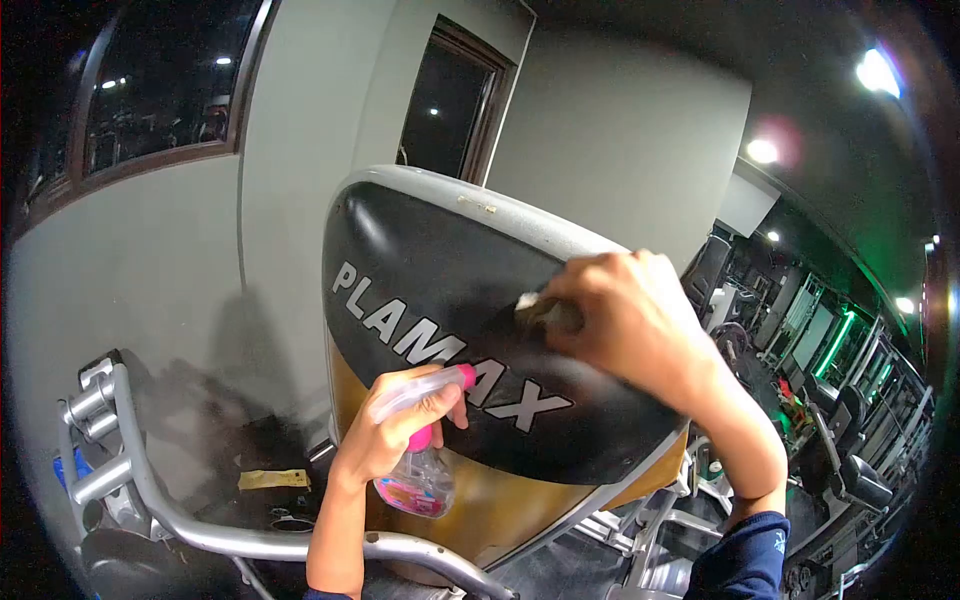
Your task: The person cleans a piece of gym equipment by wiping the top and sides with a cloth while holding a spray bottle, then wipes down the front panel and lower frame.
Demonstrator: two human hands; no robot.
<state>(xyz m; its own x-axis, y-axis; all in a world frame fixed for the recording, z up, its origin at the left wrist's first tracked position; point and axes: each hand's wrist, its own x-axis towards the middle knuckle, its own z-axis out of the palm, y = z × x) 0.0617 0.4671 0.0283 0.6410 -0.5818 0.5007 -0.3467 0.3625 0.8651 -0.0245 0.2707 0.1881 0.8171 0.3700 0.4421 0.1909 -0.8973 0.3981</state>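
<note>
My left hand is closed round the neck of a clear spray bottle with a pink collar and pink nozzle, held upright with a slight tilt. Just behind the bottle stands the black and gold cover of a gym machine, lettered PLAMAX. Against the upper right of its black face, my right hand presses a bunched cloth. That hand is smeared by motion, and most of the cloth is hidden under the fingers.
A bent grey metal tube frame crosses the lower left in front of the machine. A yellow strip lies on the floor by the wall. More gym machines stand at the right, and dark windows are in the wall.
</note>
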